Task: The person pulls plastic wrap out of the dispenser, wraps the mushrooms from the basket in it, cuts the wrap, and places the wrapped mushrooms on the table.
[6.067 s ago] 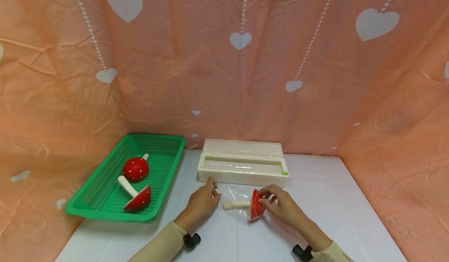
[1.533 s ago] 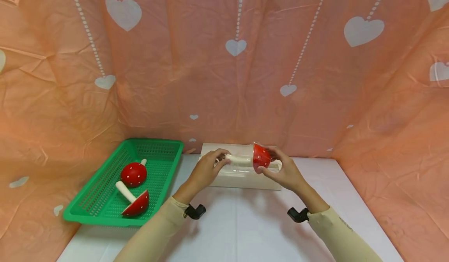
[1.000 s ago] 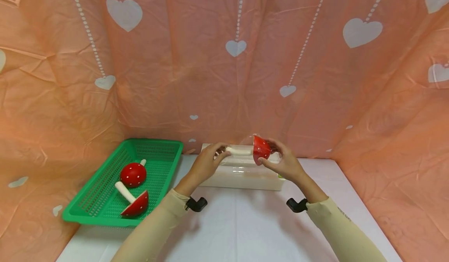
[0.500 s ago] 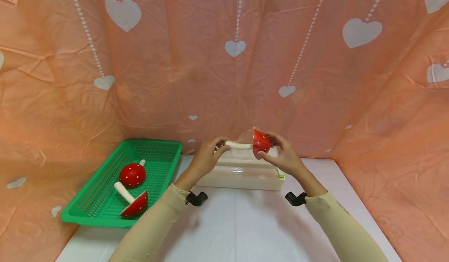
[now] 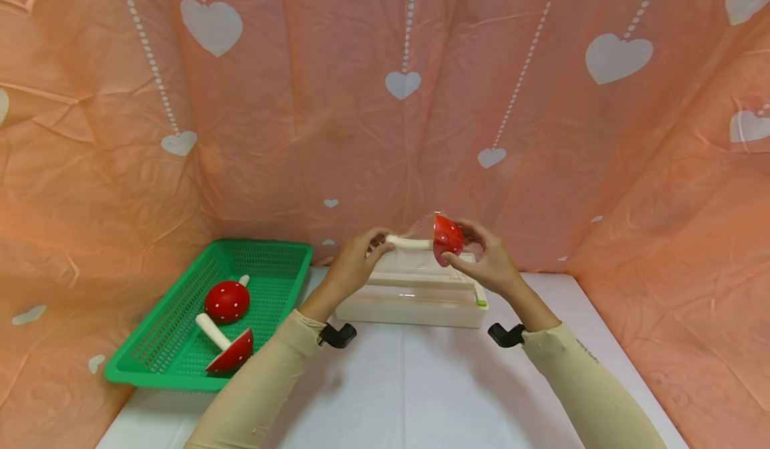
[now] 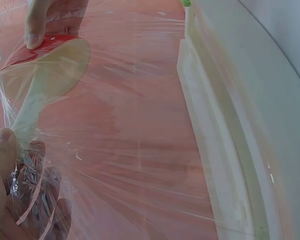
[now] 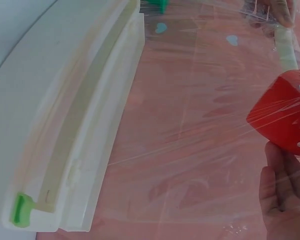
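Head view shows a mushroom (image 5: 442,237) lifted above a white box (image 5: 409,311) near the desk's (image 5: 409,389) far edge, its stem lying level and its red, white-dotted cap toward the right edge. The left hand (image 5: 353,265) pinches the stem's end, thumb and fingers close together; the right hand (image 5: 494,270) holds the cap, thumb on the near side and fingers round the far side. Clear film (image 6: 140,125) wraps the mushroom and, in both wrist views, stretches in creases across to the box. The box stands with its lid (image 5: 415,260) up, a green tab (image 5: 482,302) at its right end. At the desk's left edge sits a green basket (image 5: 162,379) carrying a farther mushroom (image 5: 227,301) and a nearer mushroom (image 5: 234,353). Dark marks (image 5: 586,350) on the right sleeve (image 5: 589,389) look like print, too small to read. Behind hangs a pink cloth (image 5: 361,135) patterned with white hearts.
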`<state>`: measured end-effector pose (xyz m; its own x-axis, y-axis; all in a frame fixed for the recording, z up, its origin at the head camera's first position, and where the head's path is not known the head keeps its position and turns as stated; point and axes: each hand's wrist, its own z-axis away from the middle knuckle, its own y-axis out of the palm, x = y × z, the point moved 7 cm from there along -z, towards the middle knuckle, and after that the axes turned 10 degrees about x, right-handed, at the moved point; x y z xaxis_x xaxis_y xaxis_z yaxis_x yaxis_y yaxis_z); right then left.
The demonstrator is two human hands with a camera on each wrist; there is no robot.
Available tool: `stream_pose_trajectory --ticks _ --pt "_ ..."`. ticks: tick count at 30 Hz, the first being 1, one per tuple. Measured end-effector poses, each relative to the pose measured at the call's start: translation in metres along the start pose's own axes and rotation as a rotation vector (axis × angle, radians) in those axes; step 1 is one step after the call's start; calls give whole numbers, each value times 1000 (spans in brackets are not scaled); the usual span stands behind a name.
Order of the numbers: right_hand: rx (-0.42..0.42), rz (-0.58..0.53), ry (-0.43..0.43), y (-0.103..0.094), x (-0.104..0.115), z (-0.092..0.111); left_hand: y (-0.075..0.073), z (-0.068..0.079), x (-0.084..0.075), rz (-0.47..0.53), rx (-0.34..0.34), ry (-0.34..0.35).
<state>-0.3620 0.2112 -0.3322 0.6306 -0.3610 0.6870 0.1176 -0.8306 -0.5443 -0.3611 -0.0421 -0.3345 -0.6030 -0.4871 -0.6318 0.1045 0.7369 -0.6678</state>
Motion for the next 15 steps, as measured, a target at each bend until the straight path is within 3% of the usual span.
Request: stream_pose_trajectory --ticks 15 --pt "-19 -12 -10 -8 10 -5 -8 -5 -6 14 -16 13"
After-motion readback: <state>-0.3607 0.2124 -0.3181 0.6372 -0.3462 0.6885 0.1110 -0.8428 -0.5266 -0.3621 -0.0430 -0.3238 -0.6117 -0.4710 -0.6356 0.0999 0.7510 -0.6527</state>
